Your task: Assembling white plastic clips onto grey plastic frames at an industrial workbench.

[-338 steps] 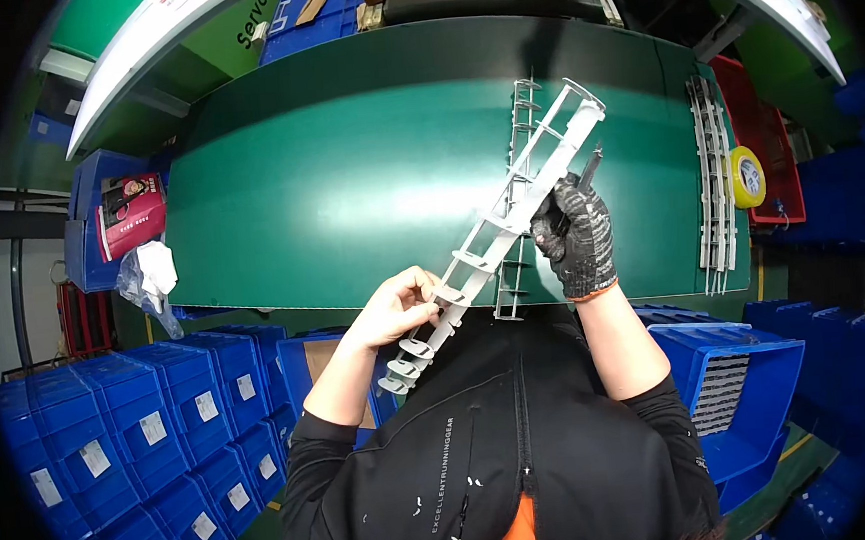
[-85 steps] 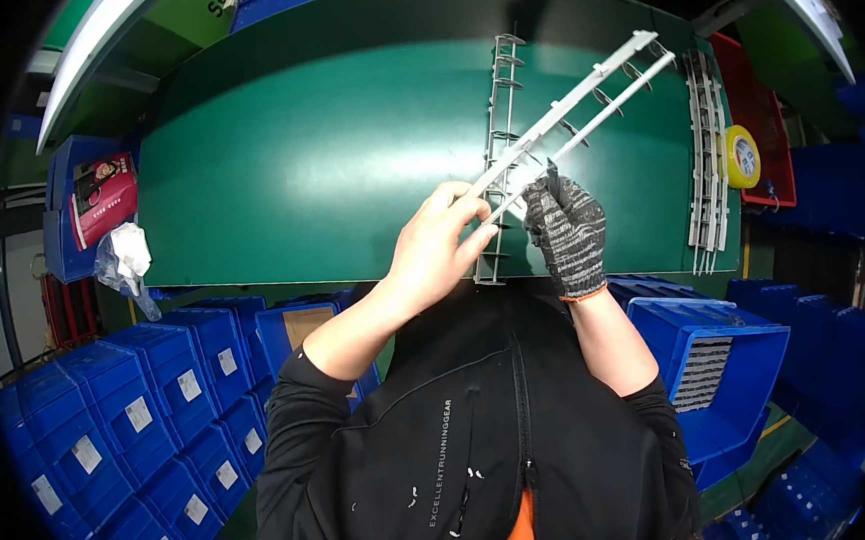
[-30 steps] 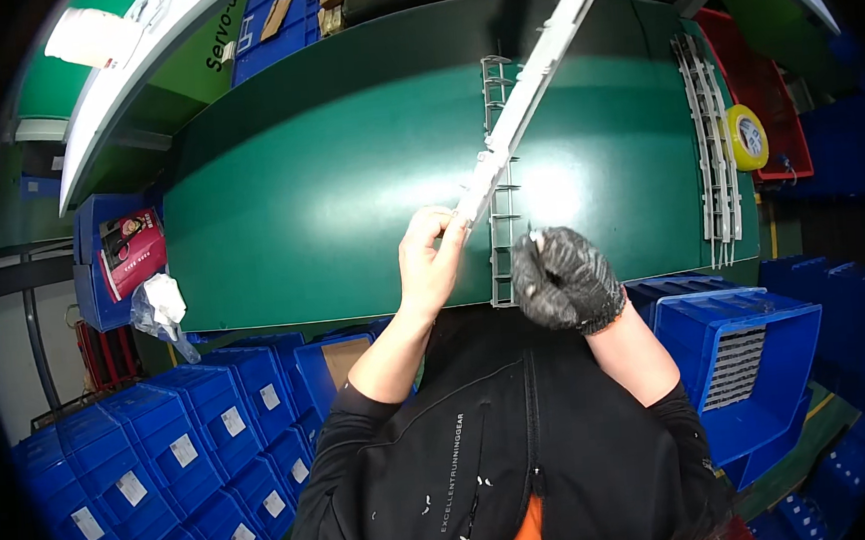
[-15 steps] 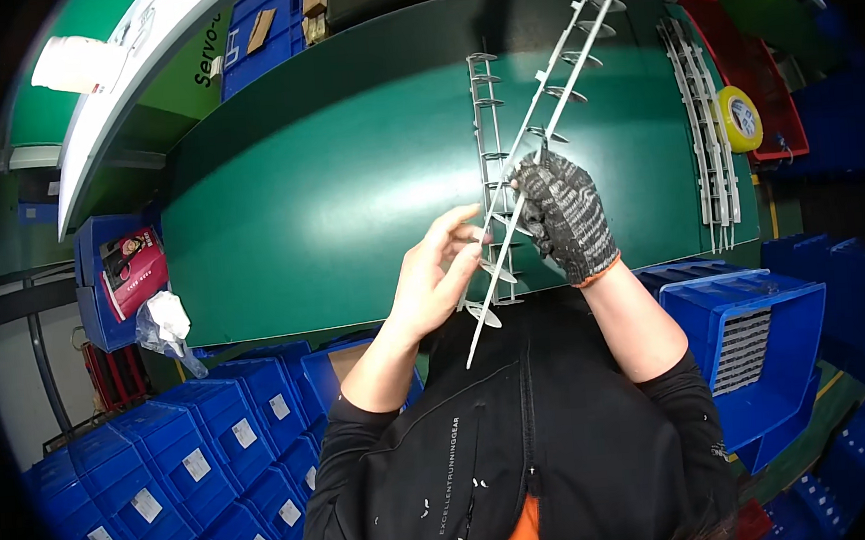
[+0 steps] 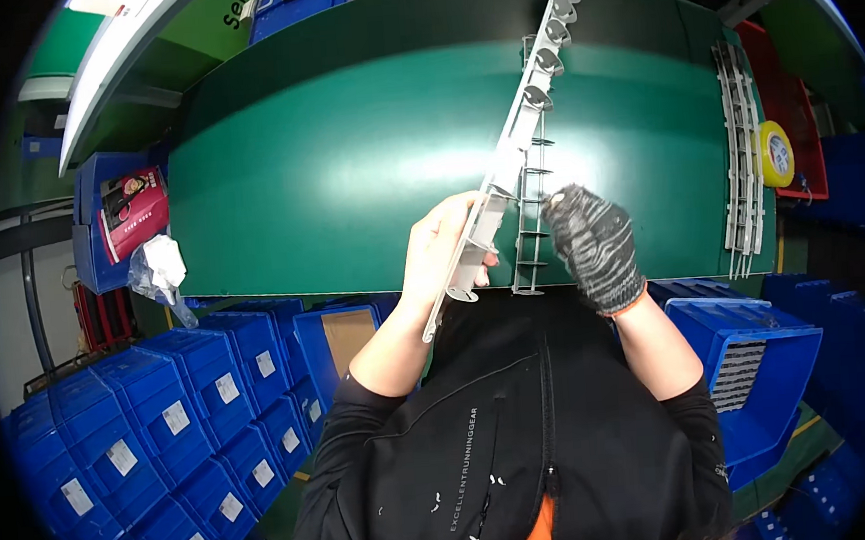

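My bare left hand (image 5: 433,255) is closed around the lower part of a long light-grey strip (image 5: 515,136) with round tabs along one side. The strip slants from near my chest up to the far edge of the table. Beneath and beside it lies a similar ladder-like strip (image 5: 534,172), partly hidden by the held one. My right hand (image 5: 599,250), in a grey-black knit glove with an orange cuff, hovers just right of the lying strip, apart from the held one. Its fingers are curled with the tips together; whatever they may pinch is hidden.
On the green table (image 5: 317,198), several grey strips (image 5: 741,158) lie at the right beside a yellow tape roll (image 5: 775,154). A red tray (image 5: 791,94) stands beyond. Blue crates (image 5: 177,418) are stacked at lower left; an open blue crate (image 5: 785,366) sits at lower right.
My right hand has let go of the strip and moved off to the right. My left hand now grips it, and the strip has turned so its broad face shows.
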`<action>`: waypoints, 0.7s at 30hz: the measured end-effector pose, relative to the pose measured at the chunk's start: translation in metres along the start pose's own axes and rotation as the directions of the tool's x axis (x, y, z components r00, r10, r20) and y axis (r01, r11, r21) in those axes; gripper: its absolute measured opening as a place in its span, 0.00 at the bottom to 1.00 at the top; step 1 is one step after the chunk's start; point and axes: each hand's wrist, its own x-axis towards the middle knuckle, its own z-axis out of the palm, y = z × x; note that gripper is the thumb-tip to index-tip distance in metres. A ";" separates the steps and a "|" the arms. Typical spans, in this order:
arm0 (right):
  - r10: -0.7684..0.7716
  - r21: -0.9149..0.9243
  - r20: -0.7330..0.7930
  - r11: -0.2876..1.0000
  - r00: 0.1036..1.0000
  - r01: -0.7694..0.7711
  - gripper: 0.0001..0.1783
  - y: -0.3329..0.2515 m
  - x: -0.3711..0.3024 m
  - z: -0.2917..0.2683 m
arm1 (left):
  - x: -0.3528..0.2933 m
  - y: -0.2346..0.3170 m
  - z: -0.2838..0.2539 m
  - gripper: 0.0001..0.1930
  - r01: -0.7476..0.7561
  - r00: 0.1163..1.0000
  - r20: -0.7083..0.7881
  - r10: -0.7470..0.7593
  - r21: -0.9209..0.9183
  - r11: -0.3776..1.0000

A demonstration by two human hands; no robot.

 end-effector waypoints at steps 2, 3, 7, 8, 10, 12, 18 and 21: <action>-0.080 0.062 0.050 0.995 0.996 0.077 0.11 0.005 -0.007 0.008 | 0.001 0.004 -0.001 0.21 0.029 0.999 -0.038 -0.029 -0.003 1.000; -0.116 -0.047 0.025 0.992 0.993 0.117 0.11 0.007 -0.007 0.015 | 0.002 0.005 -0.001 0.21 0.030 0.999 -0.040 -0.030 -0.005 1.000; -0.074 -0.238 0.227 0.963 0.971 0.129 0.09 0.003 -0.007 0.016 | 0.005 0.002 0.001 0.20 -0.002 0.996 -0.090 -0.002 -0.037 0.999; -0.144 -0.141 0.169 0.976 0.975 0.169 0.11 0.008 -0.009 0.019 | 0.006 0.001 0.001 0.19 -0.022 0.991 -0.130 0.016 -0.045 0.999; -0.061 -0.035 0.118 0.997 0.991 0.065 0.11 0.009 -0.007 0.014 | 0.007 -0.002 -0.003 0.20 -0.030 0.992 -0.120 0.022 -0.062 0.998; 0.152 0.150 0.112 0.974 0.982 -0.168 0.10 0.003 -0.002 0.007 | 0.009 -0.007 -0.011 0.20 -0.039 0.994 -0.107 0.031 -0.078 0.996; 0.306 -0.603 0.112 0.777 0.945 -0.180 0.23 0.078 0.024 0.038 | 0.045 -0.063 -0.068 0.19 0.027 0.986 -0.158 -0.052 -0.158 0.987; 0.417 -0.733 0.107 0.647 0.903 -0.212 0.27 0.067 0.032 0.053 | 0.056 -0.097 -0.087 0.17 0.036 0.971 -0.228 -0.076 -0.172 0.984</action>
